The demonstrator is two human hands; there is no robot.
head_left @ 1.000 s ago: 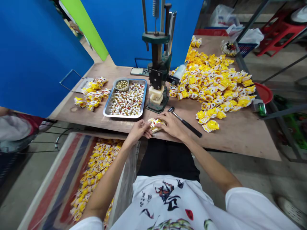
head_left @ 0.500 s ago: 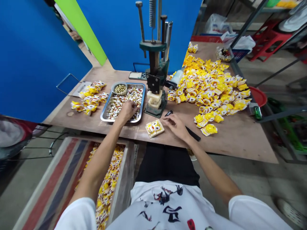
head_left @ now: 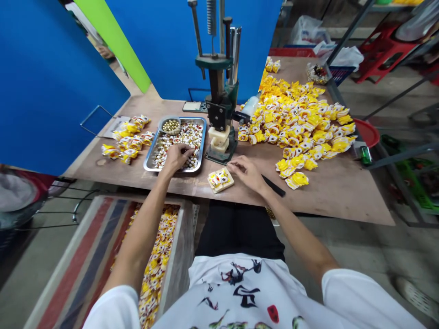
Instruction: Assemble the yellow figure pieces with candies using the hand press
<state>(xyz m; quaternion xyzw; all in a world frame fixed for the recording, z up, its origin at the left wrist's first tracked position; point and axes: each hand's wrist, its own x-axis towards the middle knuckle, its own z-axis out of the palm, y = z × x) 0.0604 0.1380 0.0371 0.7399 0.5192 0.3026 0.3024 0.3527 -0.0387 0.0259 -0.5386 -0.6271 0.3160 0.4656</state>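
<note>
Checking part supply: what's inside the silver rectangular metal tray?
Small white, red and gold pieces, plus a round pale bowl of round gold beads at the far-left corner. Anything under the bowl, left hand or top pieces is covered.

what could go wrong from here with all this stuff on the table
1. The bowl of gold beads sits in the tray's far left corner; if the left hand bumped it, beads might spill among the small pieces.
2. The yellow figure lies on a pale block close to the front edge, so the right hand beside it could nudge it.
3. The black handle near the right wrist might get knocked.
</note>
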